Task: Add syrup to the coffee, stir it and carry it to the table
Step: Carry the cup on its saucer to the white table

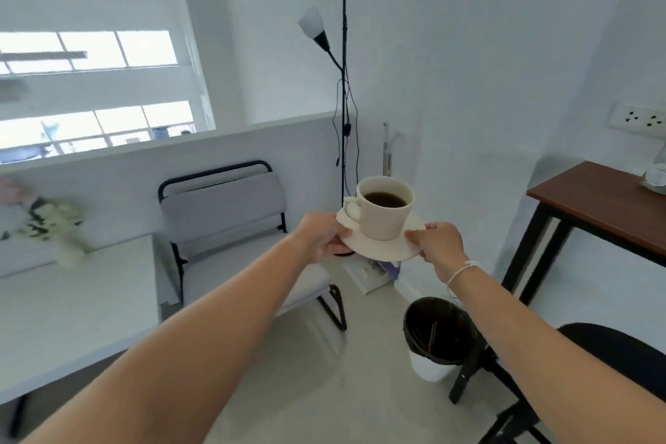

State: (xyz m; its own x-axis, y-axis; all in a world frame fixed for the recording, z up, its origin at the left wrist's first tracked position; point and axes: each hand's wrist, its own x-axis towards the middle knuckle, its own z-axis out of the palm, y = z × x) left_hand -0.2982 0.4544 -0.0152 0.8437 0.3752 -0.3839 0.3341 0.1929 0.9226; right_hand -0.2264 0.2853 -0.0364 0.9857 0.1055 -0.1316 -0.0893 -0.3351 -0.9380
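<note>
Far left: a white worktop (72, 299) with a blurred bunch of flowers (54, 223) at its back edge. This is probably the destination, though a brown worktop (598, 205) stands at far right, so I cannot say which one is meant.

Next right: a grey folding chair (230, 227) sits just beside the white worktop, between it and the person's path. Risk: a hip or knee knocking the chair while turning left would jolt the load.

Left hand (324, 234): fingers pinching the left rim of the saucer (382, 245), thumb on top, the rest underneath and hidden.

Centre: the cup (383, 207) stands upright on the saucer, handle toward the left hand, held in the air over the floor, well apart from both worktops. Coffee (385, 199) sits below the rim, with some margin. Nothing fixes the cup to the saucer; any tilt could slide it, and a quick turn could slop the coffee over the rim. A lamp pole (345, 83) with a dangling cable stands behind, near the wall.

Right hand (439, 241): fingers pinching the right rim, thumb on top. A rim-only grip on both sides gives little support under the centre; uneven hands would tip the saucer.

Lower right: a bin (438, 335) and a dark stool (612, 353) are close to the feet. Trip hazard if the person steps right.
</note>
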